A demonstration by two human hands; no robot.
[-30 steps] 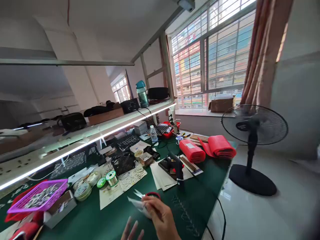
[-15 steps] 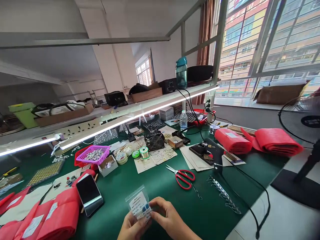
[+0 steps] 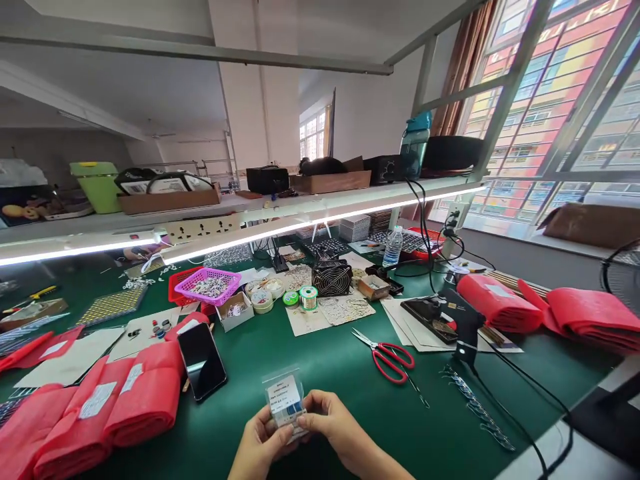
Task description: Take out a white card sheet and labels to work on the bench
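Note:
A small clear zip bag [image 3: 284, 397] with a printed white label and something blue inside is held upright above the green table [image 3: 245, 373]. My left hand [image 3: 264, 437] grips its lower left side, thumb in front. On the lower right side, my right hand [image 3: 327, 421] pinches it between thumb and fingers. What else the bag contains is too small to make out. Red-handled scissors [image 3: 390, 360] lie to the right of my hands, beside thin metal tweezers [image 3: 417, 388]. A black smartphone [image 3: 201, 362] leans at the left.
Red wrapped bundles [image 3: 143, 400] lie at left, more red bundles [image 3: 500, 301] at right. Behind are a pink basket [image 3: 209, 285], a solder spool [image 3: 309, 298], a black fan [image 3: 332, 277] and a water bottle [image 3: 393, 247]. Cables [image 3: 520, 393] cross the right edge near a metal strip [image 3: 477, 408].
The view has turned left and tilted, so the table items appear farther right. The bag stands more upright, and my right fingers have closed lower on its front.

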